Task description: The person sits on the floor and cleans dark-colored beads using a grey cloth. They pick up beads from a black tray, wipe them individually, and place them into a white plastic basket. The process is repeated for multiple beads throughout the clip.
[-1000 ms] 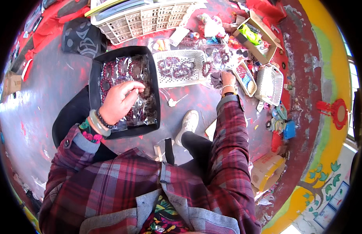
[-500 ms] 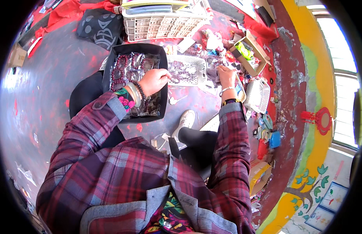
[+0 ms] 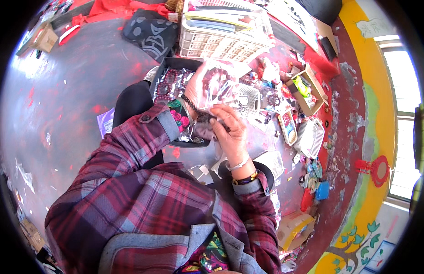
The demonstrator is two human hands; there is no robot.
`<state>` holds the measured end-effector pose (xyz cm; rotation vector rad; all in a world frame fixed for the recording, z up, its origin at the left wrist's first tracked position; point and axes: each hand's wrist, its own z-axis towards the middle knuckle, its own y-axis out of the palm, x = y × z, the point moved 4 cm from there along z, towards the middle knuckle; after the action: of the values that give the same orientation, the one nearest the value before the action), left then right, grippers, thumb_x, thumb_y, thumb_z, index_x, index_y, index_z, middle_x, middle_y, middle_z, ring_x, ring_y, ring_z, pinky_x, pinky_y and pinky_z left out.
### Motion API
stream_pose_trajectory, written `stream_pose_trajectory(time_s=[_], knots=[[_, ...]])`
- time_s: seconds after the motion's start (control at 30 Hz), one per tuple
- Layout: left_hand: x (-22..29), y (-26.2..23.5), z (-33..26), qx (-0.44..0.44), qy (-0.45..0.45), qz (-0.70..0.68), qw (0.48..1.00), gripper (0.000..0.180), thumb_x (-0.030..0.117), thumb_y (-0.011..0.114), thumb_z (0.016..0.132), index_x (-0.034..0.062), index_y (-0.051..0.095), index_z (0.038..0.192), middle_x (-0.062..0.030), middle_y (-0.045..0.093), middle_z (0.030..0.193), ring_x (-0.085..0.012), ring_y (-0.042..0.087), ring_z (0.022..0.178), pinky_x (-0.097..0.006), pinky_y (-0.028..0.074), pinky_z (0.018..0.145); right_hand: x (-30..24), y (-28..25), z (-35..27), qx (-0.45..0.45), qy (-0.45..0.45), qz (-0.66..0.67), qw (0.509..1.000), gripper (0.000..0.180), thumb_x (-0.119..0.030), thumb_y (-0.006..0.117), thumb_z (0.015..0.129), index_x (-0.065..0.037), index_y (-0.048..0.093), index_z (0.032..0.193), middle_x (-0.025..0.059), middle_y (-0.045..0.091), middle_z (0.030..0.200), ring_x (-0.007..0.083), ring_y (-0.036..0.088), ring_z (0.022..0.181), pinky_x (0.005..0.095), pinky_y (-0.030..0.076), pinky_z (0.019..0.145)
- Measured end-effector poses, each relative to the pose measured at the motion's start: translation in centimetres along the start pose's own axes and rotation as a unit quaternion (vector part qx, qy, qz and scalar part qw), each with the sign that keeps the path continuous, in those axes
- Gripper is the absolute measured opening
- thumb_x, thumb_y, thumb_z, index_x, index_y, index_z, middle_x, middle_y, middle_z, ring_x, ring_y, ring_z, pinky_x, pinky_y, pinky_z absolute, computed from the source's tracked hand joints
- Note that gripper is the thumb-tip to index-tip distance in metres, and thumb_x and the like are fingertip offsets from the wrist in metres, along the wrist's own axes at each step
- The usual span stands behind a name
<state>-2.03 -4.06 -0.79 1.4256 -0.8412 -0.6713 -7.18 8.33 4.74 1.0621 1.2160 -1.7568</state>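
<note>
- The right hand (image 3: 230, 125) pinches a crumpled mauve item (image 3: 203, 131) between thumb and fingers, just below the left hand's wrist.
- The left hand (image 3: 197, 89), raised over a black box (image 3: 181, 62), meets a glossy clear packet (image 3: 219, 83) at its right; glare hides the fingers, so whether they grip it cannot be told.
- Bagged dark-red beaded rings (image 3: 168, 84) fill the box, left of the left hand.
- A white perforated basket (image 3: 257, 101) sits near the right hand, beyond its fingers.
- A lidless cardboard box (image 3: 316, 86) stands well to the right hand's upper right.
</note>
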Motion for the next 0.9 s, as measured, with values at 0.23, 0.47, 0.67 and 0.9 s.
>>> stream_pose_trajectory(time_s=[0.23, 0.47, 0.67, 0.9], knots=[[4.7, 1.3, -1.1, -0.020, 0.082, 0.108, 0.991, 0.074, 0.066, 0.031, 0.086, 0.0040, 0.047, 0.124, -0.0126, 0.057, 0.113, -0.0297, 0.056, 0.101, -0.057, 0.041, 0.092, -0.6, -5.4, 0.2, 0.062, 0.119, 0.331, 0.934, 0.022, -0.013, 0.051, 0.091, 0.003, 0.063, 0.100, 0.0107, 0.065, 0.092, 0.0152, 0.063, 0.078, 0.0263, 0.051, 0.071], [-1.8, 0.6, -1.3, 0.028, -0.002, 0.010, 1.000, 0.057, 0.055, 0.032, 0.092, 0.0099, 0.048, 0.122, -0.0126, 0.057, 0.110, -0.0240, 0.057, 0.095, -0.043, 0.040, 0.097, -2.0, -1.4, 1.2, -0.006, -0.166, -0.213, 0.963, 0.046, -0.014, 0.063, 0.075, -0.006, 0.055, 0.119, 0.0172, 0.046, 0.127, 0.0370, 0.042, 0.121, 0.0472, 0.033, 0.101], [-4.3, -1.3, -3.7, -0.014, 0.106, 0.348, 0.931, 0.043, 0.032, 0.031, 0.096, 0.0074, 0.033, 0.131, -0.0095, 0.040, 0.130, -0.0212, 0.039, 0.120, -0.034, 0.031, 0.103, 0.0, -0.5, 2.1, -0.001, -0.187, -0.394, 0.900, 0.042, -0.026, 0.061, 0.080, -0.014, 0.055, 0.121, 0.0117, 0.048, 0.129, 0.0312, 0.040, 0.124, 0.0486, 0.025, 0.103], [-5.2, -3.3, -1.1, -0.031, -0.157, 0.015, 0.987, 0.040, 0.035, 0.038, 0.096, 0.0079, 0.046, 0.124, -0.0124, 0.056, 0.117, -0.0252, 0.058, 0.103, -0.039, 0.048, 0.089, 1.4, -2.8, 4.5, 0.130, -0.147, -0.386, 0.901, 0.039, -0.023, 0.058, 0.083, -0.011, 0.055, 0.120, 0.0185, 0.045, 0.130, 0.0359, 0.040, 0.123, 0.0477, 0.029, 0.102]])
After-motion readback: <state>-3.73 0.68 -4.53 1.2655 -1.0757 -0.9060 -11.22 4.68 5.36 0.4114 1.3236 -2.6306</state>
